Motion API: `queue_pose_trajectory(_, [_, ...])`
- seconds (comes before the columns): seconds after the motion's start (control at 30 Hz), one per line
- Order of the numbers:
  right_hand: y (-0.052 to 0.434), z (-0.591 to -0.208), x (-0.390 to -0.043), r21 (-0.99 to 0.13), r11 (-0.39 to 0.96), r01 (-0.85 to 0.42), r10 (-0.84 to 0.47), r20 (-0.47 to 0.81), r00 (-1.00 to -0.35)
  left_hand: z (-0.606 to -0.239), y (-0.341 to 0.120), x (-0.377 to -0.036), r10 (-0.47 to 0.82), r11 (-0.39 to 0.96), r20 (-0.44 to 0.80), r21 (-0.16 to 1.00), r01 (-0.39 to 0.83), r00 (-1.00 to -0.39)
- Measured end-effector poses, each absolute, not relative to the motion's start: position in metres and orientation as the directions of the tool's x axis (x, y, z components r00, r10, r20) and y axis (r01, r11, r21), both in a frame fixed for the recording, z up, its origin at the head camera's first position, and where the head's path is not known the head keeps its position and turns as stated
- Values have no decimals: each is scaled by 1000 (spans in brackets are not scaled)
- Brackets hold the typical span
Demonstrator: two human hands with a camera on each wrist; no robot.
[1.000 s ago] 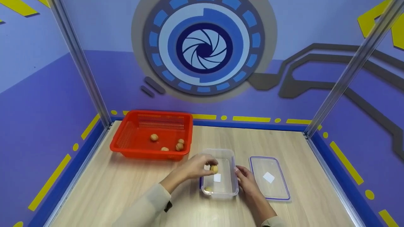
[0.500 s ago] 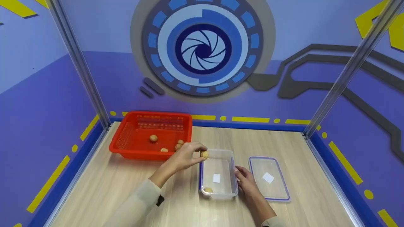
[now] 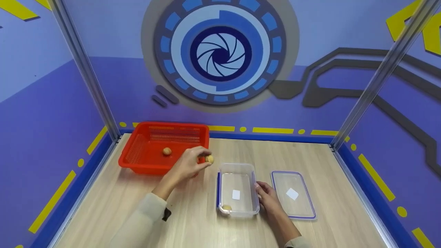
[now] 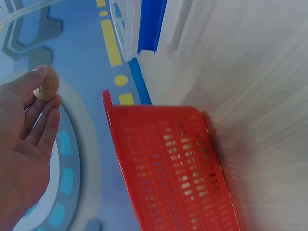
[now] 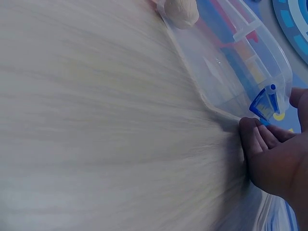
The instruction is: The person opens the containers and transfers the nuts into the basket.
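My left hand (image 3: 188, 163) pinches a walnut (image 3: 209, 158) between thumb and fingertips, above the right rim of the red plastic basket (image 3: 144, 168). The left wrist view shows the same walnut (image 4: 47, 83) raised over the basket's rim. Another walnut (image 3: 167, 151) lies on the basket floor; my hand covers the basket's near right corner. A clear food storage container (image 3: 243, 179) with blue clips stands lidless, with one walnut (image 3: 226, 208) in its near left corner. At its right wall, my right hand (image 3: 270, 199) holds the side, thumb at the rim and fingers against the outside.
To the right of the container, its clear lid (image 3: 305, 203) with a blue-purple edge lies flat on the wooden table (image 3: 337, 193). Printed panels (image 3: 113, 82) and metal posts (image 3: 372, 86) enclose the table at the back and sides.
My left hand has moved left and away from me, carrying the walnut from over the container to the basket's right edge. The right hand and the container stay put.
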State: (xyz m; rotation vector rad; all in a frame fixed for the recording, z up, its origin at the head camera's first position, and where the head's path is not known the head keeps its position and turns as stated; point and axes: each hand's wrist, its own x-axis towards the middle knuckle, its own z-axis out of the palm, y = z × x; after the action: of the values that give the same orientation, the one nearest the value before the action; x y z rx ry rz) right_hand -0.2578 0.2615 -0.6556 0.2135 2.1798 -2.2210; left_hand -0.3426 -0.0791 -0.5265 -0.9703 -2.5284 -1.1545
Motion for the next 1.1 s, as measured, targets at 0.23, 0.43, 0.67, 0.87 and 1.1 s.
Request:
queue_pose_trajectory(0.23, [260,-654,-256,-994,-8,113,93,-114,-989,-531,-92,-351,388,488,406,671,558,-827])
queue_pose_trajectory(0.43, [260,-654,-256,-993,-27,111,89,-113,-990,-541,-103,-360,306,522,385,697,492,-871])
queue_pose_trajectory(0.67, [260,-654,-256,-993,-50,108,89,-112,-990,-555,-111,-367,241,584,367,685,436,-899])
queue_pose_trajectory(0.87, [261,-654,-257,-994,-28,103,91,-105,-990,-569,-117,-374,205,604,357,687,405,-911])
queue_pose_trajectory(1.1, [262,-654,-257,-993,-26,115,88,-117,-989,-581,-120,-378,179,637,350,671,380,-919])
